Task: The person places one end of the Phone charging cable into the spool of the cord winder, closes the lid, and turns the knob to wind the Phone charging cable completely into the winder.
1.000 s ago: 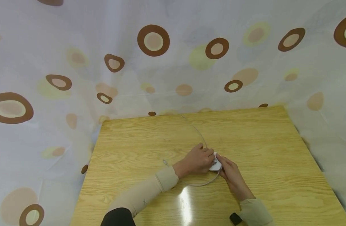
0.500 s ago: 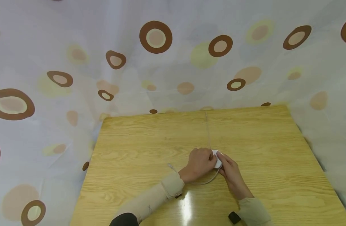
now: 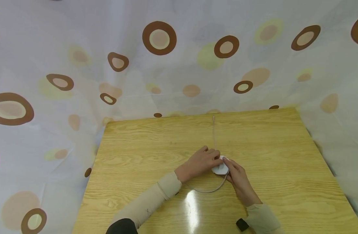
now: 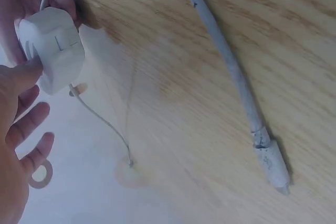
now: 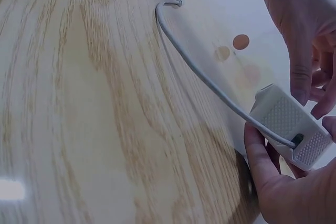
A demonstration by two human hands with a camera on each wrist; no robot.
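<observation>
A white plastic box with rounded corners [image 3: 221,168] is held just above the wooden table, with a thin pale cable [image 3: 209,191] coming out of it on two sides. My right hand [image 3: 240,182] grips its right side, thumb on the top. From the left, my left hand [image 3: 200,163] reaches to the box. In the left wrist view, its thumb [image 4: 32,73] presses on the box while the other fingers are spread away from it. The right wrist view shows a textured face with a slot where the cable enters. The cable's connector end [image 4: 273,166] appears in the left wrist view.
The wooden table [image 3: 144,143] reaches back to a patterned curtain [image 3: 182,71] on three sides. Another stretch of cable [image 3: 214,130] runs to the table's back edge. A small black block [image 3: 242,225] is beside the right cuff.
The left hand curled in over the box, then drew back left with its fingers loosened. The cable's far stretch has swung right. The right hand keeps its grip, nearly in place.
</observation>
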